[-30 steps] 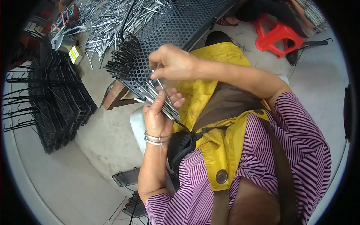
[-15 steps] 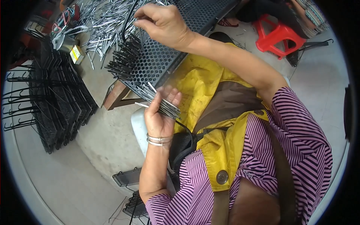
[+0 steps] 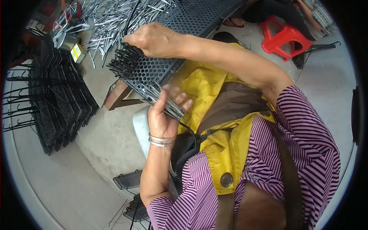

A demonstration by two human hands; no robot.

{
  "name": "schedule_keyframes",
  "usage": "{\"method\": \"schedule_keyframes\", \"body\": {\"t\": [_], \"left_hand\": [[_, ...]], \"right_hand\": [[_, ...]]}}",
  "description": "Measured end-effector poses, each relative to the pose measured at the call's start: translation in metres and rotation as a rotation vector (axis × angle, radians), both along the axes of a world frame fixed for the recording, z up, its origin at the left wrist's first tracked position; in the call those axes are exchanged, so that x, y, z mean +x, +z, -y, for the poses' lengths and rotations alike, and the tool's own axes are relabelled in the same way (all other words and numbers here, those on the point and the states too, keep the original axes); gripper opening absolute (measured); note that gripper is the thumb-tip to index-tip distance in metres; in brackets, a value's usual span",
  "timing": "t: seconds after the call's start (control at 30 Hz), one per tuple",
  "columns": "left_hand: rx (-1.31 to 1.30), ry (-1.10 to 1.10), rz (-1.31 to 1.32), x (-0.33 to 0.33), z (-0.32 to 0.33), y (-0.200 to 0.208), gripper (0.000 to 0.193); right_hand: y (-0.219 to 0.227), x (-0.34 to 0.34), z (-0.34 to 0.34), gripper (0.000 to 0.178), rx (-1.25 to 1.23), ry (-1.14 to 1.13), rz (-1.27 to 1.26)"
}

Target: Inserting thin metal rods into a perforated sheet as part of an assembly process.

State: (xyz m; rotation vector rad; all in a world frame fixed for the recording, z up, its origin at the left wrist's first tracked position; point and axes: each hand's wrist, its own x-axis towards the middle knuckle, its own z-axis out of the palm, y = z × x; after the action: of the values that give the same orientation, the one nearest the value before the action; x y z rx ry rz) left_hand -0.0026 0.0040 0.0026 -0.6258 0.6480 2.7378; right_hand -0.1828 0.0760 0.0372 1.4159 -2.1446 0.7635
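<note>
Metal rods [image 3: 165, 102], thin and silvery, lie in a bundle across the palm of the left hand [image 3: 163, 117], whose fingers curl loosely around them while the fingertips stay spread; two bangles [image 3: 160, 140] ring its wrist. The bundle rests just at the near edge of a black perforated plate [image 3: 180, 38] that slopes across a wooden support [image 3: 117, 96]. The right hand [image 3: 153, 38] reaches over the plate to its far left corner, fingers pinched together at a row of dark pins [image 3: 124, 63] standing in the holes; what exactly it grips cannot be told. Beyond lies a loose heap of silver rods [image 3: 111, 19]. A stack of black wire racks [image 3: 53, 101] stands at the left, a red plastic stool [image 3: 283, 38] at the upper right.
</note>
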Motion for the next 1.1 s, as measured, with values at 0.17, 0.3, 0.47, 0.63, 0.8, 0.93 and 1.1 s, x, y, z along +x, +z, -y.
{"method": "schedule_keyframes", "body": {"t": [0.17,0.3,0.47,0.63,0.8,0.93,1.1], "left_hand": [[-0.030,-0.078,-0.030,0.002,0.002,0.000,0.021],[-0.025,-0.042,-0.035,-0.001,0.004,-0.002,0.025],[-0.118,-0.047,-0.088,0.002,0.001,0.009,0.025],[-0.338,-0.069,-0.124,0.000,-0.006,0.023,0.022],[-0.420,-0.104,-0.124,0.003,-0.005,0.024,0.024],[-0.406,-0.177,-0.105,0.000,-0.003,0.022,0.020],[-0.408,-0.184,-0.088,0.000,-0.005,0.023,0.023]], "right_hand": [[0.003,-0.002,0.008,0.008,0.187,0.081,0.170],[-0.004,0.012,-0.009,0.005,0.031,0.048,0.079],[0.011,0.071,-0.039,0.018,-0.016,0.134,1.157],[0.004,0.077,-0.048,0.014,-0.117,0.103,1.266],[0.000,0.080,-0.052,0.013,-0.259,0.099,1.400],[-0.006,0.082,-0.056,0.015,-0.319,0.115,1.484],[-0.005,0.075,-0.061,0.012,-0.376,0.150,1.417]]}}
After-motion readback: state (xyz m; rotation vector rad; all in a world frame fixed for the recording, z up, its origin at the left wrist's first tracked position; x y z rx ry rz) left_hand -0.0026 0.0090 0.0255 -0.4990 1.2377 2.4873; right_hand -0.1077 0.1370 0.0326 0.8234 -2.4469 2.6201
